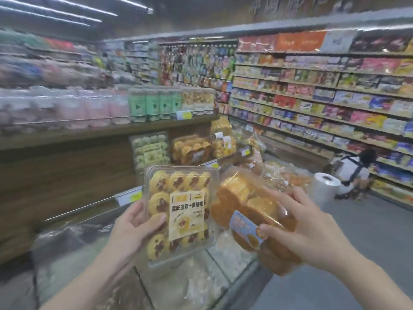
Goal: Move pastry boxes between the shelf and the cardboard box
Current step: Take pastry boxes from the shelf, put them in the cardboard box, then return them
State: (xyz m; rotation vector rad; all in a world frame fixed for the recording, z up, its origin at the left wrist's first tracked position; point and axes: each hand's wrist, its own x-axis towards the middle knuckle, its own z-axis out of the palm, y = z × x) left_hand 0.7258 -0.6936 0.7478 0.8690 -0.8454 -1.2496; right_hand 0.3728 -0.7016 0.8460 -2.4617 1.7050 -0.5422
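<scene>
we've got the left hand gripping a clear cookie box; right hand clutching a bagged sliced loaf; wooden shelf behind, pastry packs stacked

Two forearms enter from the lower edge of the view, each bare from the frame edge to the wrist; no sleeve, cuff, glove or watch shows on either. The left hand and the right hand carry no rings or bands on the visible fingers, and the nails that show are short and unpainted. Fine detail along both forearms is softened by blur toward the frame edge.
</scene>
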